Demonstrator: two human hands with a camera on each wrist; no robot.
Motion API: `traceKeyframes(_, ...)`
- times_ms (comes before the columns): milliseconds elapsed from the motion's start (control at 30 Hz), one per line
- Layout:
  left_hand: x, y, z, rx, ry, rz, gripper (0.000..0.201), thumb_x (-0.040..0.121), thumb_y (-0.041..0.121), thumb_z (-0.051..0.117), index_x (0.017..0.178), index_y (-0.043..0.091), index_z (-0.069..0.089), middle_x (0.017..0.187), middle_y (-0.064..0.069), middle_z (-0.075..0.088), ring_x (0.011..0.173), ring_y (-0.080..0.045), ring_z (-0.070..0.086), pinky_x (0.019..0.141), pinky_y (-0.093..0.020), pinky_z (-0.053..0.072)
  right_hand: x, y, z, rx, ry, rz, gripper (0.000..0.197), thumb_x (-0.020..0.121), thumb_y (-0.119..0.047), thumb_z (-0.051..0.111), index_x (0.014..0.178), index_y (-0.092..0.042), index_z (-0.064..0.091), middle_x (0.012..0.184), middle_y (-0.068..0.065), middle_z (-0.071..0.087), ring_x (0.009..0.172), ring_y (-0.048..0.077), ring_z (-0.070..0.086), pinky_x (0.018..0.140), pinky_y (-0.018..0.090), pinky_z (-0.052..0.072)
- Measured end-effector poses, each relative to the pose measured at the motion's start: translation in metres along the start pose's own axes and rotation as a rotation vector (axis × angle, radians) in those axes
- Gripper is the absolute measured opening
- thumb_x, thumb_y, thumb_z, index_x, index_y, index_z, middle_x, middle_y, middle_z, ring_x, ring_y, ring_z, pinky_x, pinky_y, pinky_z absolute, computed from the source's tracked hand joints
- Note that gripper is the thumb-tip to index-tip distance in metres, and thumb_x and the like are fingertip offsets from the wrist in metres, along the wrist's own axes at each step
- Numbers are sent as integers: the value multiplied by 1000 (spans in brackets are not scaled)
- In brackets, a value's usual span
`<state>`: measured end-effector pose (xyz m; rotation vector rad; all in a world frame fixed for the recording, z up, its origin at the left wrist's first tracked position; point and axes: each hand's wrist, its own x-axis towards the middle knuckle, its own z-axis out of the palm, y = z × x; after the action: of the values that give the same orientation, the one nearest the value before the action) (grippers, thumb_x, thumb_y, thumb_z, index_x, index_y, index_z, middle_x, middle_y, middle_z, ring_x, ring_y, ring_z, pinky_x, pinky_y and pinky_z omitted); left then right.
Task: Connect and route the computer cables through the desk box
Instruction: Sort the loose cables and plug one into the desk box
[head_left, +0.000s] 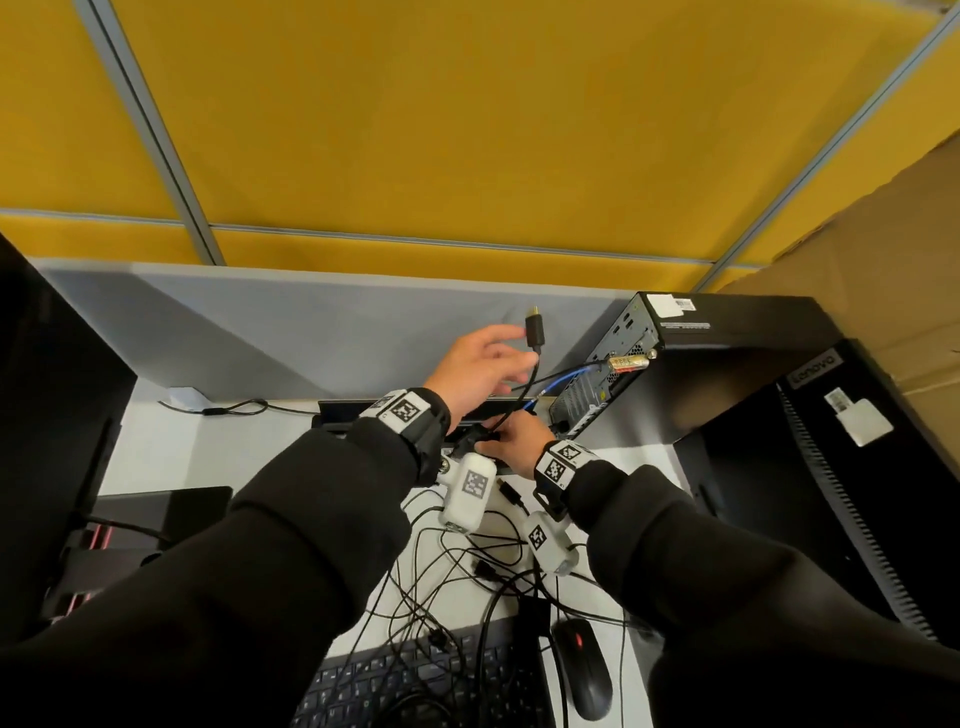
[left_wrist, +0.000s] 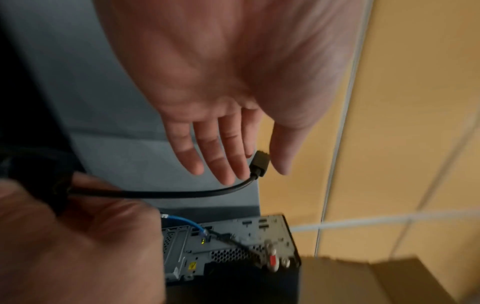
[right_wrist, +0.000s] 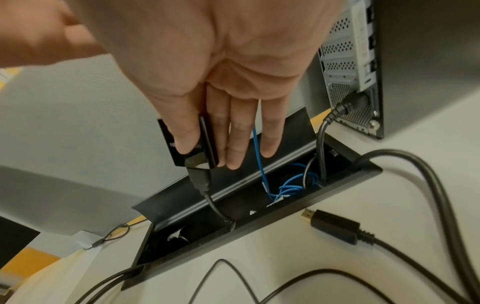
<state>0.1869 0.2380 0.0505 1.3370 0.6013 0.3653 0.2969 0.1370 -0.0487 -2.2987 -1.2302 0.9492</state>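
Note:
My left hand (head_left: 519, 347) hovers open above the desk, straight fingers (left_wrist: 226, 160) beside the upright black plug (head_left: 535, 330) (left_wrist: 260, 164) of a short cable; I cannot tell whether they touch. That cable drops to a small black adapter (right_wrist: 182, 156), which my right hand (head_left: 506, 439) pinches between thumb and fingers over the open desk box (right_wrist: 285, 214). A second black cable (right_wrist: 215, 207) leaves the adapter and runs down into the box. A blue cable (right_wrist: 288, 187) is coiled inside. The computer tower (head_left: 727, 374) stands just right, rear ports (left_wrist: 233, 242) facing me.
A loose black plug with a gold tip (right_wrist: 335, 228) lies on the desk before the box. Tangled thin cables (head_left: 467, 571), a keyboard (head_left: 431, 686) and a mouse (head_left: 582, 670) are nearer me. Monitors stand at left (head_left: 52, 415) and right (head_left: 857, 493); cardboard (head_left: 883, 234) is far right.

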Motion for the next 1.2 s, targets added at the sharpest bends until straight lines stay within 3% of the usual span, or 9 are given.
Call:
traceKeyframes(200,27,7,37,351,-70,84,6,88,24,79,87,23,74,89,5,77,87,-13,72,85,-33,55,-9,4,-19,-42,47,4,13,80,-33,74,77,-33,61,87,-4,72,85,19,66,82,38,56)
traceKeyframes(400,35,10,62,150,-61,-3,29,94,8,72,119,5,59,91,-20,76,70,-28,70,52,-20,49,-20,11,-38,-84,30,32,10,85,-26,70,93,-20,68,96,5,74,92,23,68,87,40,56)
traceKeyframes(600,54,1,60,263,19,11,35,101,10,60,136,11,60,72,-8,71,57,-22,68,56,-28,55,-59,-8,-84,-367,-230,86,45,92,-48,56,99,-7,73,91,9,76,83,25,70,72,32,53)
traceKeyframes(700,63,-1,61,339,53,22,24,100,15,63,122,14,71,62,-4,67,50,-19,64,49,-28,52,-91,-31,-135,-17,-267,97,35,98,-35,61,100,-3,73,87,14,77,69,22,75,61,30,58)
traceKeyframes(767,69,-3,63,395,57,37,19,99,16,63,111,16,77,58,-4,66,47,-19,62,46,-26,50,-109,-51,-173,270,-138,39,31,100,-29,62,100,1,72,83,21,75,59,23,72,56,33,58)
traceKeyframes(833,73,-3,66,442,59,44,17,98,17,62,101,19,79,56,-2,64,44,-18,59,43,-26,50,-111,-61,-203,336,236,-86,26,100,-25,61,96,-3,74,81,16,76,63,23,73,62,39,61)
traceKeyframes(933,78,-4,69,456,92,44,18,98,19,63,105,27,78,64,-2,66,51,-21,59,54,-32,59,-93,-50,-224,-80,682,-123,26,100,-25,57,120,-17,71,123,3,71,113,20,66,100,35,49)
traceKeyframes(1067,85,-7,67,558,120,115,22,97,23,66,116,25,79,102,-2,79,94,-23,72,93,-34,57,-69,-17,-200,-307,583,20,48,104,-26,47,149,-11,46,153,11,47,143,31,41,118,46,32)
traceKeyframes(1200,92,-12,64,552,129,153,22,98,27,66,116,29,78,114,7,77,103,-13,68,99,-28,51,-61,1,-180,-453,682,-4,49,105,-26,42,153,-14,42,159,7,39,150,26,32,123,47,23)
